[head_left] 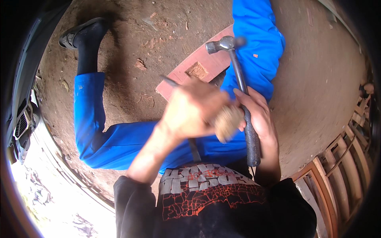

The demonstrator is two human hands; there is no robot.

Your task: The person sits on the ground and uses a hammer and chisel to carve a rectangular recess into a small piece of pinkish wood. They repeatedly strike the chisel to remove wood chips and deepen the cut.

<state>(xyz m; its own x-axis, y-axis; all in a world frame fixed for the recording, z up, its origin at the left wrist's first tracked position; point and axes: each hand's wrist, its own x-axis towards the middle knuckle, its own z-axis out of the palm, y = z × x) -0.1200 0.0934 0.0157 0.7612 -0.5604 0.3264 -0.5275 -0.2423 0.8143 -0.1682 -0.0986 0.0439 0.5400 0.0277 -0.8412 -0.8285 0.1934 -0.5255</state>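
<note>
My left hand (192,109), blurred by motion, is closed round a chisel. The chisel's metal blade (170,81) points to the upper left, and its pale wooden handle end (229,123) sticks out on the right side of the fist. In my right hand (260,113) is a ball-peen hammer (237,69), its head up and its dark grip running down past the palm. Beyond both hands lies a reddish wooden board (177,80) with a rough rectangular recess (197,70) cut into it. The chisel tip appears over the board's near left part.
My blue-trousered right leg (256,51) covers the board's far end. My other leg (89,115) is bent on the left. Wood chips (140,64) are scattered on the dirt floor (317,71). Wooden frames (343,162) stand at the lower right, and a dark vehicle-like object (24,119) at the left edge.
</note>
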